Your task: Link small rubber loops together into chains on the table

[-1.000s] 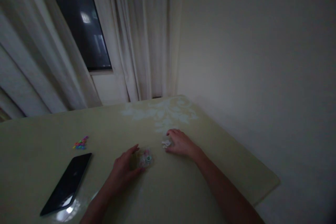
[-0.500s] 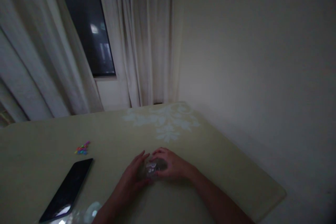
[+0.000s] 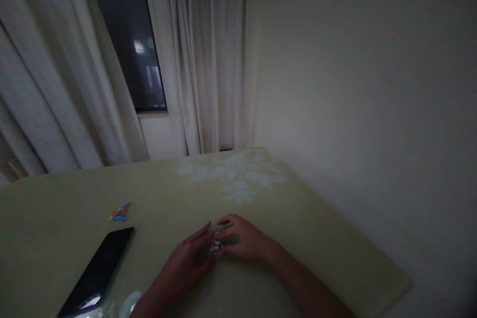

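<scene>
A small clear-looking object with white marks (image 3: 215,247) lies between my hands, low over the table; its exact kind is too dim and covered to make out. My left hand (image 3: 188,257) curves round its left side, fingers bent and thumb below. From the right, my right hand (image 3: 241,239) closes on it with bent fingers and thumb. The fingers hide most of the object.
A dark phone-like slab (image 3: 97,271) lies at the left on the table (image 3: 316,238). Behind it sits a small heap of bright coloured pieces (image 3: 119,212). A pale round item (image 3: 130,303) is partly hidden by my left forearm. A wall (image 3: 354,109) borders the right.
My hands have drawn closer together round the object and cover more of it. The whole view has shifted slightly.
</scene>
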Available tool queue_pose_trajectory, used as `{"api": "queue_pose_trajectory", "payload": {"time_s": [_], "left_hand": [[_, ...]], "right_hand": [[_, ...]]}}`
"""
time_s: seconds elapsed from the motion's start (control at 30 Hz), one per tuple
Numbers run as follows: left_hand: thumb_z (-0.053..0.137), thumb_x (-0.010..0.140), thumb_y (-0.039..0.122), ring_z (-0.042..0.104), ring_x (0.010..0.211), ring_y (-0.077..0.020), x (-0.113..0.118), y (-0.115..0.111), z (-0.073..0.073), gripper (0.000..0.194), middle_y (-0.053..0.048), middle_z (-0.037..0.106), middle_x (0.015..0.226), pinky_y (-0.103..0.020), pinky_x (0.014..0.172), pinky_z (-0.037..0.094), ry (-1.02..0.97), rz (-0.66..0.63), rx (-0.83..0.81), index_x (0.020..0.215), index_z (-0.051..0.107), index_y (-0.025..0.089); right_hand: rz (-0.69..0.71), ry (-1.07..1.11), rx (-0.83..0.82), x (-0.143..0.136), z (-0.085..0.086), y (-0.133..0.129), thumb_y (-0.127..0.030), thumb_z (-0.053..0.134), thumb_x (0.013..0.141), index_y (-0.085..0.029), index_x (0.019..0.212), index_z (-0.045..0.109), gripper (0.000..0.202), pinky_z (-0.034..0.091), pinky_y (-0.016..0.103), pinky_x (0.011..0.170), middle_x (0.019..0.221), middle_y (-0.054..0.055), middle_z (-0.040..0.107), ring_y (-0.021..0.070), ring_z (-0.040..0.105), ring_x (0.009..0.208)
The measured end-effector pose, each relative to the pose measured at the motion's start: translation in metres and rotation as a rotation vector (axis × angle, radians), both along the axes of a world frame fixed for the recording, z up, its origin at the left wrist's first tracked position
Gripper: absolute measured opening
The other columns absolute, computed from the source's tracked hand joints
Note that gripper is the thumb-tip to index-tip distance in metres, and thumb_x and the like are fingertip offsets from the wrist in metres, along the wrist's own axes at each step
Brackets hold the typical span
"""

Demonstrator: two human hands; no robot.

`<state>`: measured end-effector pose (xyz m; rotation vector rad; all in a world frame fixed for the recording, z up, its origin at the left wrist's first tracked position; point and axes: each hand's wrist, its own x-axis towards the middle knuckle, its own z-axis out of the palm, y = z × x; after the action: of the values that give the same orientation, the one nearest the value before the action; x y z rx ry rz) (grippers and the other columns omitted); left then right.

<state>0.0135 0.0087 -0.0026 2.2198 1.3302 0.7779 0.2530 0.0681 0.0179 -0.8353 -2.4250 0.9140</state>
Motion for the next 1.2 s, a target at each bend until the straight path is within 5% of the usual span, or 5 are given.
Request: {"api": "queue_pose_trajectory", "payload": {"time_s": [0.23, 0.6, 0.7, 0.87, 1.2], "left_hand": [[0.065, 0.095, 0.037, 0.063, 0.132, -0.0281, 0.001, 0.004, -0.019, 0.047, 0.0, 0.052, 0.158, -0.043, 0.11, 0.053, 0.036, 0.093, 0.085, 0.141, 0.062, 0.041], [0.058, 0.097, 0.031, 0.067, 0.126, -0.0292, 0.012, 0.005, -0.025, 0.041, -0.004, 0.065, 0.145, -0.047, 0.107, 0.056, 0.132, 0.03, 0.205, 0.136, 0.067, 0.037], [0.062, 0.096, 0.036, 0.064, 0.129, -0.0291, 0.015, 0.003, -0.021, 0.046, -0.006, 0.064, 0.147, -0.047, 0.11, 0.053, 0.126, -0.024, 0.234, 0.142, 0.062, 0.036], [0.066, 0.084, 0.021, 0.067, 0.123, -0.0309, 0.014, 0.0, -0.025, 0.044, -0.009, 0.074, 0.131, -0.047, 0.11, 0.052, 0.12, -0.036, 0.181, 0.127, 0.073, 0.031], [0.061, 0.082, 0.009, 0.071, 0.109, -0.0265, 0.022, -0.001, -0.014, 0.037, -0.007, 0.077, 0.116, -0.042, 0.101, 0.055, 0.092, -0.004, 0.256, 0.112, 0.072, 0.027]], "right_hand": [[-0.091, 0.016, 0.08, -0.004, -0.013, 0.009, -0.049, 0.083, 0.081, -0.027, 0.121, 0.078, 0.045, 0.045, 0.041, 0.111, 0.139, 0.012, 0.062, 0.0283, 0.059, 0.128], [-0.615, -0.149, 0.251, 0.099, -0.006, 0.077, -0.025, 0.051, 0.101, -0.019, 0.133, 0.07, 0.037, 0.035, 0.052, 0.12, 0.153, 0.017, 0.054, 0.0299, 0.05, 0.141], [-0.484, -0.122, 0.319, 0.06, 0.002, 0.048, -0.029, 0.055, 0.101, -0.02, 0.149, 0.056, 0.049, 0.028, 0.051, 0.123, 0.16, 0.016, 0.044, 0.0293, 0.042, 0.147], [0.102, -0.041, 0.26, -0.025, 0.004, -0.016, -0.051, 0.066, 0.096, -0.031, 0.156, 0.045, 0.067, 0.029, 0.043, 0.123, 0.16, 0.008, 0.047, 0.0268, 0.043, 0.147], [0.081, -0.01, 0.135, -0.024, -0.016, -0.009, -0.028, 0.055, 0.099, -0.021, 0.158, 0.041, 0.061, 0.033, 0.042, 0.121, 0.155, 0.012, 0.053, 0.0254, 0.051, 0.14]]}}
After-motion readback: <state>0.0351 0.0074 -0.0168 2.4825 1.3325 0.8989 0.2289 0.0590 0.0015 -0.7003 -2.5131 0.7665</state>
